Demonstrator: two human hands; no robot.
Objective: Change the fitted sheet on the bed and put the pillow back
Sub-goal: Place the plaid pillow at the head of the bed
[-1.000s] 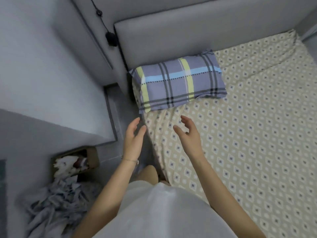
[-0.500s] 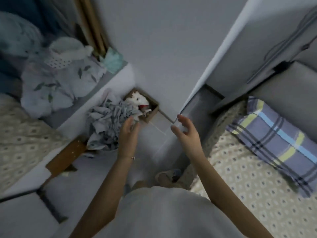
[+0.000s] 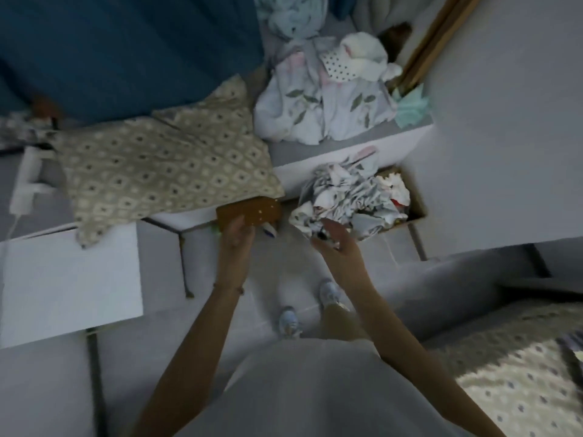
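My left hand (image 3: 236, 238) and right hand (image 3: 337, 247) are both loosely spread and carry nothing. They are raised over the floor, near the crumpled floral cloth (image 3: 344, 193) in its cardboard box (image 3: 418, 209), which I take for the old sheet. Only a corner of the bed (image 3: 457, 294) shows at lower right, wearing a diamond-print fitted sheet (image 3: 517, 380), so the change looks done there. The rest is cut off. A dark sliver (image 3: 576, 348) at the right edge may be the pillow, but through the blur I cannot tell.
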